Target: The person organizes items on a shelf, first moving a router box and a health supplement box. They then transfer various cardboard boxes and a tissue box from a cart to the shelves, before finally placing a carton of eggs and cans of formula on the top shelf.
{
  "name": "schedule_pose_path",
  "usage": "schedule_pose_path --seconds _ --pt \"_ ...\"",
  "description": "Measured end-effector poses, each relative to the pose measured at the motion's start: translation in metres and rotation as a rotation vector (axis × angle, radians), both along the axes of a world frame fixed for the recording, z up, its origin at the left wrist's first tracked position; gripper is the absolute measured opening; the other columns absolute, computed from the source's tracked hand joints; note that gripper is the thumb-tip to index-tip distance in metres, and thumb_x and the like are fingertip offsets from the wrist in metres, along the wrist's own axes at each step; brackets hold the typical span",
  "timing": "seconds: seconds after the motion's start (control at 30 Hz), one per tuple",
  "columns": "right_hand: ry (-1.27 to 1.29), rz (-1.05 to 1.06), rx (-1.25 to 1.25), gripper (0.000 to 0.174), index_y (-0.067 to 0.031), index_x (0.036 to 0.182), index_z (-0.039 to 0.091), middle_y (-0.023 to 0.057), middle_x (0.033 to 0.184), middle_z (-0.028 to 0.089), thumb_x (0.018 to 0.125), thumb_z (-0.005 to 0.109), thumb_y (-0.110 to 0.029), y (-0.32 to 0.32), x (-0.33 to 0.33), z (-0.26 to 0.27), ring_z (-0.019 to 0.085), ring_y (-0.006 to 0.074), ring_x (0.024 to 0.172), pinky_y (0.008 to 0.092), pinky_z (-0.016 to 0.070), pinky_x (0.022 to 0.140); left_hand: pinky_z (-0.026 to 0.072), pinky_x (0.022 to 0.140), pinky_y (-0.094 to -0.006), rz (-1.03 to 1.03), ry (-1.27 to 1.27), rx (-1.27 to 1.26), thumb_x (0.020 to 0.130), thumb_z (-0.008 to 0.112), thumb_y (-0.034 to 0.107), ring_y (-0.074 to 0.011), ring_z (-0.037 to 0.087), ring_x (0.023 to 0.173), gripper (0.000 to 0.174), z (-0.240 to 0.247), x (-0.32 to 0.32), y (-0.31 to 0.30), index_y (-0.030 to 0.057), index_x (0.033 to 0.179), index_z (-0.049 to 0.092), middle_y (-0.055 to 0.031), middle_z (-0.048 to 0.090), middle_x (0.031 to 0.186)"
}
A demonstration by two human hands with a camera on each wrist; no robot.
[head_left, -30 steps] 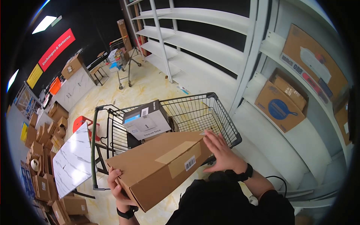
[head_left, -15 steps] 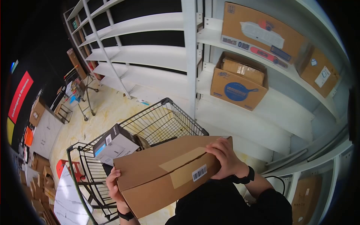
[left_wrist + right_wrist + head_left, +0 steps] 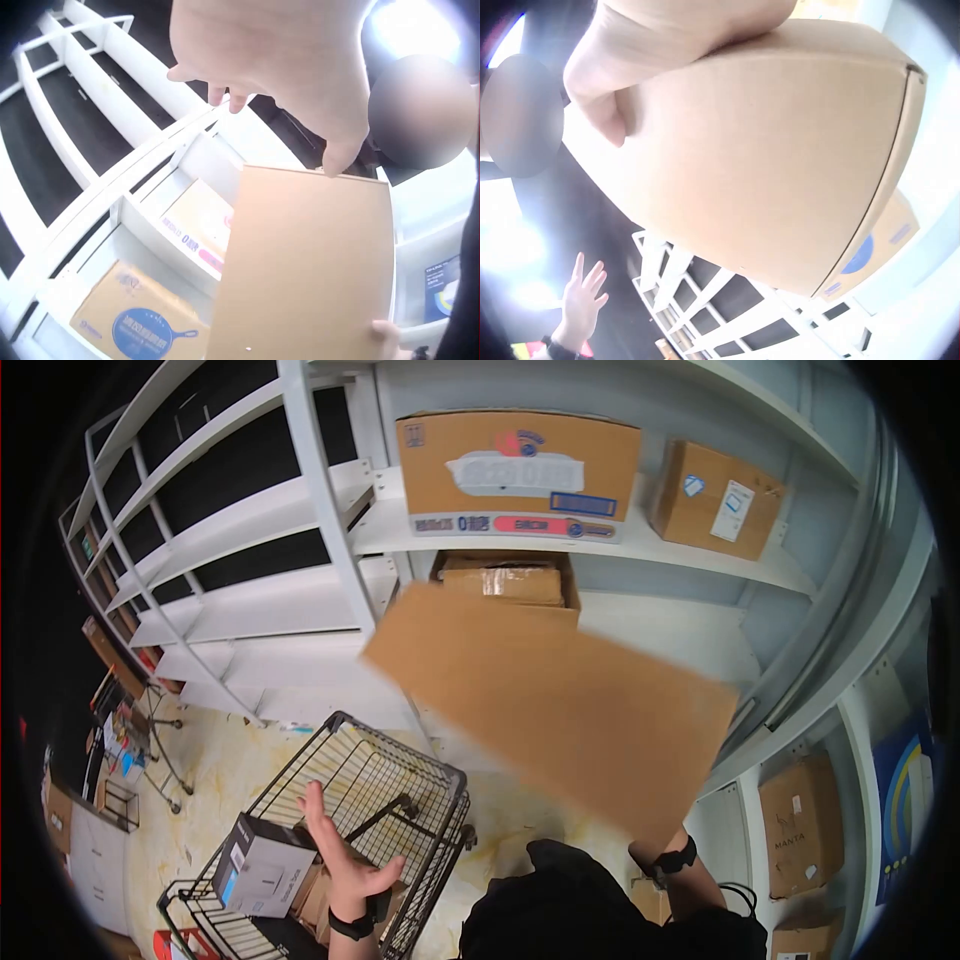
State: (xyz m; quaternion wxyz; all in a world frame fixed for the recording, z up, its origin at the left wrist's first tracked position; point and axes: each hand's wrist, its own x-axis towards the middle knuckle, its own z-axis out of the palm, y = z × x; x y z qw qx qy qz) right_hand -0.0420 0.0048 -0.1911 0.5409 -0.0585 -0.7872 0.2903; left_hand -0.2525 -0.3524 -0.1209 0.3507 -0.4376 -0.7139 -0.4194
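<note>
A flat brown cardboard box (image 3: 560, 700) is lifted in front of the shelves, its broad plain face blurred in the head view. My right hand (image 3: 675, 45) grips it by one edge, thumb bent against the cardboard; in the head view the box hides most of that hand. Fingers spread, my left hand (image 3: 345, 870) is off the box, above the shopping cart (image 3: 440, 780). In the left wrist view, its thumb overlaps the box's top edge. Inside the cart lies a grey-and-white tissue box carton (image 3: 262, 870) beside some brown cardboard.
On the white shelf (image 3: 600, 552) ahead stand a large printed carton (image 3: 520, 475) and a smaller brown carton (image 3: 720, 500). Below, an open-topped carton with a blue pan print (image 3: 142, 330) is partly covered by the held box. At right, another rack holds a brown carton (image 3: 800, 825).
My left hand has let go of the box and moved away to the left. The right hand has raised and turned the box toward the shelves. My view has swung right, toward the shelves.
</note>
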Motion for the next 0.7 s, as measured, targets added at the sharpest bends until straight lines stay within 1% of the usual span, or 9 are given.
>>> schedule_pose_path --seconds 0.1,0.2,0.23,0.27,0.37,0.53,0.6,0.63,0.7 --pt "-0.005 -0.128 -0.238 0.089 0.0003 0.120 0.027 0.0146 0.113 0.035 0.053 0.074 -0.035 0.007 0.027 0.004 0.037 0.0256 0.104 0.0373 0.0299 0.088 0.0067 0.101 -0.0512 -0.009 -0.091 -0.163 0.070 0.061 0.027 -0.0377 0.024 0.124 0.076 -0.017 -0.008 0.025 0.0069 0.133 0.023 -0.0228 0.030 0.132" --pt "0.074 -0.173 -0.362 0.089 -0.0004 0.123 0.025 0.0113 0.116 0.035 0.056 0.074 -0.032 0.015 0.044 0.007 0.034 0.0234 0.111 0.0368 0.0255 0.095 0.0066 0.099 -0.0555 0.008 -0.339 -0.134 0.066 0.063 0.019 -0.0384 0.026 0.123 0.075 -0.055 -0.017 0.044 0.0069 0.131 0.027 -0.0215 0.032 0.131" --pt "0.093 -0.203 -0.436 0.088 -0.0009 0.123 0.026 0.0110 0.116 0.035 0.056 0.074 -0.032 0.021 0.048 0.001 0.035 0.0231 0.111 0.0364 0.0260 0.095 0.0140 0.100 -0.0502 0.058 -0.384 -0.132 0.068 0.062 0.015 -0.0361 0.032 0.119 0.067 -0.063 -0.016 0.051 0.0016 0.126 0.032 -0.0205 0.036 0.127" --pt "0.112 -0.232 -0.511 0.088 -0.0014 0.123 0.026 0.0106 0.115 0.036 0.056 0.074 -0.032 0.027 0.052 -0.006 0.035 0.0228 0.110 0.0359 0.0264 0.094 0.0140 0.100 -0.0502 0.053 -0.387 -0.133 0.068 0.062 0.015 -0.0361 0.032 0.119 0.067 -0.075 -0.018 0.055 0.0016 0.126 0.032 -0.0205 0.036 0.127" --pt "0.187 -0.267 -0.633 0.077 -0.0015 0.120 0.030 0.0097 0.113 0.040 0.060 0.072 -0.025 0.046 0.056 -0.026 0.039 0.0216 0.107 0.0340 0.0289 0.092 0.0298 0.092 -0.0404 0.064 -0.594 -0.050 0.071 0.061 0.012 -0.0342 0.041 0.106 0.054 -0.127 -0.026 0.064 -0.0011 0.119 0.039 -0.0198 0.044 0.116" --pt "0.384 -0.288 -0.923 0.053 -0.0014 0.112 0.040 0.0104 0.105 0.047 0.068 0.064 -0.019 0.095 0.036 -0.049 0.045 0.0187 0.100 0.0314 0.0350 0.087 0.0290 0.091 -0.0450 0.085 -0.640 -0.269 0.071 0.062 0.017 -0.0355 0.041 0.106 0.054 -0.195 -0.026 0.057 0.0011 0.117 0.041 -0.0198 0.044 0.115" --pt "0.381 -0.025 -1.172 0.038 -0.0023 0.105 0.047 0.0102 0.100 0.052 0.073 0.058 -0.020 0.126 0.021 -0.054 0.048 0.0196 0.097 0.0307 0.0386 0.083 0.0265 0.090 -0.0510 0.205 -0.728 -0.508 0.070 0.062 0.023 -0.0348 0.039 0.109 0.056 -0.217 -0.021 0.052 0.0053 0.118 0.042 -0.0196 0.043 0.116" --pt "0.377 -0.023 -1.171 0.038 -0.0023 0.105 0.047 0.0102 0.100 0.052 0.073 0.058 -0.020 0.136 0.005 -0.051 0.048 0.0196 0.097 0.0307 0.0386 0.083 0.0242 0.089 -0.0552 0.259 -0.767 -0.528 0.069 0.062 0.030 -0.0343 0.036 0.112 0.057 -0.226 -0.018 0.050 0.0085 0.118 0.043 -0.0188 0.041 0.118" --pt "0.602 0.139 -1.337 0.034 -0.0029 0.103 0.050 0.0092 0.100 0.055 0.078 0.050 -0.026 0.159 -0.029 -0.047 0.050 0.0222 0.096 0.0306 0.0404 0.081 0.0234 0.090 -0.0545 0.319 -0.808 -0.547 0.068 0.063 0.031 -0.0340 0.035 0.113 0.058 -0.242 -0.011 0.045 0.0084 0.118 0.043 -0.0183 0.041 0.118"
